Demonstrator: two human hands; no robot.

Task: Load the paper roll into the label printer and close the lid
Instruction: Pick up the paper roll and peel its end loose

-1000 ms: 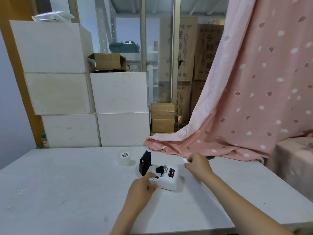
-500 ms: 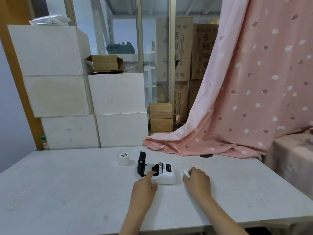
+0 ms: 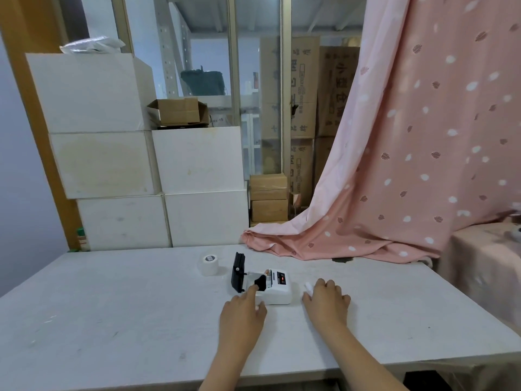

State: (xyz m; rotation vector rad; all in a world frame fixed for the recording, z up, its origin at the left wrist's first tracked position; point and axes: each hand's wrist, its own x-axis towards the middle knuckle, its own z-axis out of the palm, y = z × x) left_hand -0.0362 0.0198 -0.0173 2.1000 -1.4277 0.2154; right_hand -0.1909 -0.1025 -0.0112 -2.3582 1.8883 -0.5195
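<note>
Label printer [image 3: 275, 287] sits mid-table, lid [image 3: 238, 272] up at its nine o'clock. Paper roll [image 3: 209, 264] waits unloaded at ten o'clock. Left hand [image 3: 243, 314] spread loosely, fingertip on the printer; right hand [image 3: 327, 303] flat, pinning a small white piece [image 3: 308, 286]. Risk: shutting the lid roll-less.

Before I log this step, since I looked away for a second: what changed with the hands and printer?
The right hand came down from over the table's far side and now lies beside the label printer, a small white thing at its fingertips. The left hand let go of the printer's front; one finger reaches toward the open bay. The lid stayed up, and the paper roll stayed on the table.
</note>
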